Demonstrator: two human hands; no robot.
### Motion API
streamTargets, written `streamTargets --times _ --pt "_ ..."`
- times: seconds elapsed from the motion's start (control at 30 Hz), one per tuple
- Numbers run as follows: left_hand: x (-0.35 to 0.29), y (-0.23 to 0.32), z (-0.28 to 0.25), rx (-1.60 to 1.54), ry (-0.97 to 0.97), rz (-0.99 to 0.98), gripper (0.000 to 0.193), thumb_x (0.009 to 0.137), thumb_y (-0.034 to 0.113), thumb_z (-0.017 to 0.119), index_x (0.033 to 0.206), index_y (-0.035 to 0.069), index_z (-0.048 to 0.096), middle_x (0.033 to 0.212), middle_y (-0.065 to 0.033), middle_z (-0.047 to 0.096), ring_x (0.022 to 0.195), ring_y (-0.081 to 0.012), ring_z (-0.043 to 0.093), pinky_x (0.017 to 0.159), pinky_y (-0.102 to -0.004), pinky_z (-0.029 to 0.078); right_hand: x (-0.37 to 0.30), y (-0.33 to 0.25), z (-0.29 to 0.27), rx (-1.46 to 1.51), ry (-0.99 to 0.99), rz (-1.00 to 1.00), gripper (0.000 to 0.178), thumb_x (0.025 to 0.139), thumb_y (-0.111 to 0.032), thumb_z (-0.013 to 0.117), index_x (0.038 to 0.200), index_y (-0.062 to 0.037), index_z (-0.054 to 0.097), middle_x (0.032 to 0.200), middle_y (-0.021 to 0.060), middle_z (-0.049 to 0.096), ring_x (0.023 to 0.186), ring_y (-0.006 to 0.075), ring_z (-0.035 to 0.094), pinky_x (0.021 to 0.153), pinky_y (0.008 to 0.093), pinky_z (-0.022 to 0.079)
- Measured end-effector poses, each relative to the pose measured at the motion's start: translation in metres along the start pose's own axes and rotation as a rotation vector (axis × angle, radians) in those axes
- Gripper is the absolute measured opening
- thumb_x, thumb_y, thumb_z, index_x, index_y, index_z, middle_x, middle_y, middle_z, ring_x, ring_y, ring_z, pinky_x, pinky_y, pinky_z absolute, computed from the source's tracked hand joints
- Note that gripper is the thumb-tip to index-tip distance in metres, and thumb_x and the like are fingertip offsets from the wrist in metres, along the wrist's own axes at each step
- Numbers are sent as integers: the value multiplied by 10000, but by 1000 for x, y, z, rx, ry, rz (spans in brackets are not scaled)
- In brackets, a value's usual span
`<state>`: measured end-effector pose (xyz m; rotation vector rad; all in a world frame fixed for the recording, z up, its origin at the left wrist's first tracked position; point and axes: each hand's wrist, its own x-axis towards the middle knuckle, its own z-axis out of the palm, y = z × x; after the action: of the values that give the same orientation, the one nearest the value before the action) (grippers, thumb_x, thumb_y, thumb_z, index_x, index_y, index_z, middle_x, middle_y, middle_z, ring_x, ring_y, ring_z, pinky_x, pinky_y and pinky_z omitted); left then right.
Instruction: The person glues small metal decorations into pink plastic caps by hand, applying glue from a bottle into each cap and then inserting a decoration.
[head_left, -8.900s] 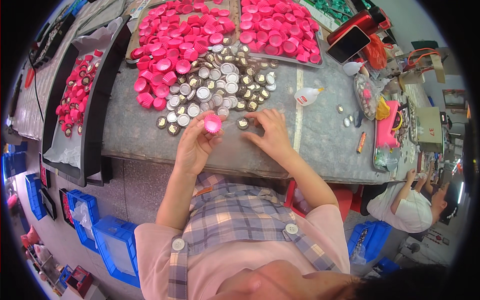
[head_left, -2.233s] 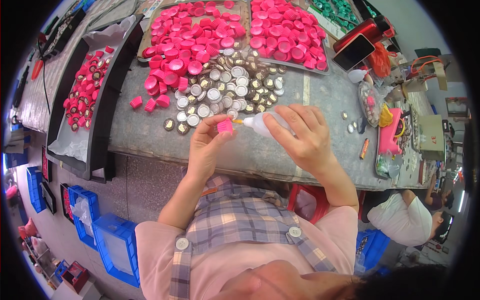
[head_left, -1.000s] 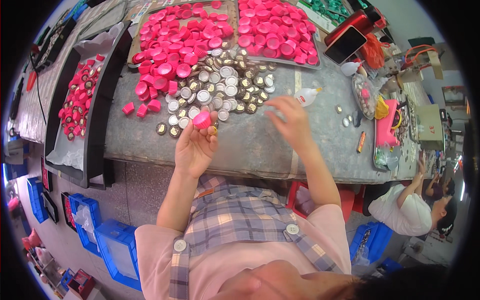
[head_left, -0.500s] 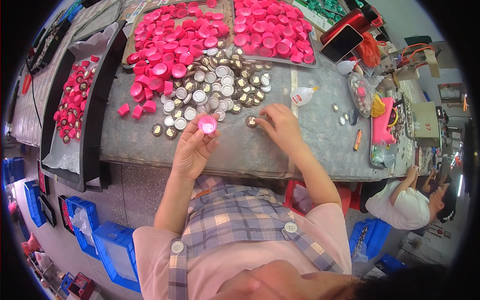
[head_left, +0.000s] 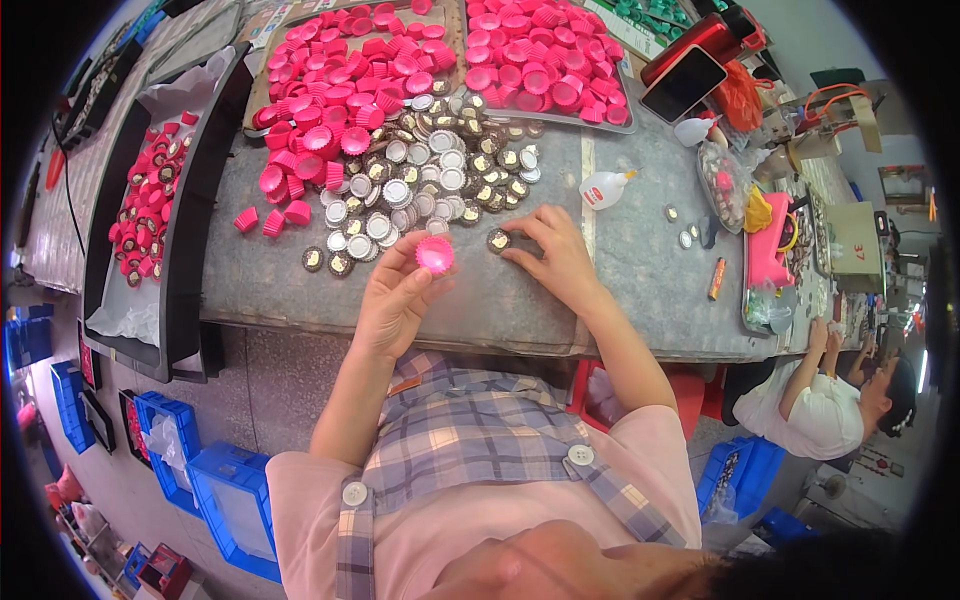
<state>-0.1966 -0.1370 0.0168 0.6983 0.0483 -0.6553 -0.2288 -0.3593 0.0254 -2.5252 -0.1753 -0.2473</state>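
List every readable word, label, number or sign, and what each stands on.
White squeeze bottle: red label, too small to read.
Dark disc at the right hand: pale marking, too small to read.
Pale box, far right: figures, not copied here.
Orange stick: markings too small to read.

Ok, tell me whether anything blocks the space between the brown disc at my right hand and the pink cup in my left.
Nothing visible does. Grey tabletop shows between the brown disc by your right hand and the pink cup in your left hand; the disc pile lies beyond.
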Motion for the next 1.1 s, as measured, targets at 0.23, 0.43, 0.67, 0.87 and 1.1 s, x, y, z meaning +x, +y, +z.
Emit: streamTargets --times 0.23,0.43,0.67,0.87,1.1 --pt "2 -7 5 108 -45 84 406 786 32 571 1168 61 436 1175 -136 479 956 -225 560 771 -305 506 1 -38 -13 231 110 82 281 638 -183 704 872 -73 594 785 64 505 792 240 476 693 336 384" --pt "0 -4 14 130 -25 94 366 769 27 583 1118 29 472 1112 -86 529 979 -143 520 834 -285 434 7 -70 -14 285 152 -30 287 626 -185 715 859 -69 595 785 64 509 764 242 480 671 335 388" --pt "1 -7 7 196 -73 144 396 781 70 599 1144 28 448 1127 -120 521 960 -188 551 799 -307 478 9 -72 -9 187 180 -92 291 629 -193 709 871 -76 599 786 60 508 748 240 468 656 336 381" --pt "-1 -6 8 255 -110 175 363 762 -37 541 1117 12 483 1122 -78 529 981 -129 519 817 -265 440 7 -75 -9 175 176 -100 288 635 -198 706 873 -76 599 780 58 509 737 238 465 654 334 373" --pt "-3 -7 7 287 -103 200 386 756 111 634 1096 -5 493 1120 -116 527 964 -192 543 831 -321 453 4 -76 -10 147 154 -98 287 645 -209 700 870 -67 593 791 57 514 747 239 467 663 338 369"
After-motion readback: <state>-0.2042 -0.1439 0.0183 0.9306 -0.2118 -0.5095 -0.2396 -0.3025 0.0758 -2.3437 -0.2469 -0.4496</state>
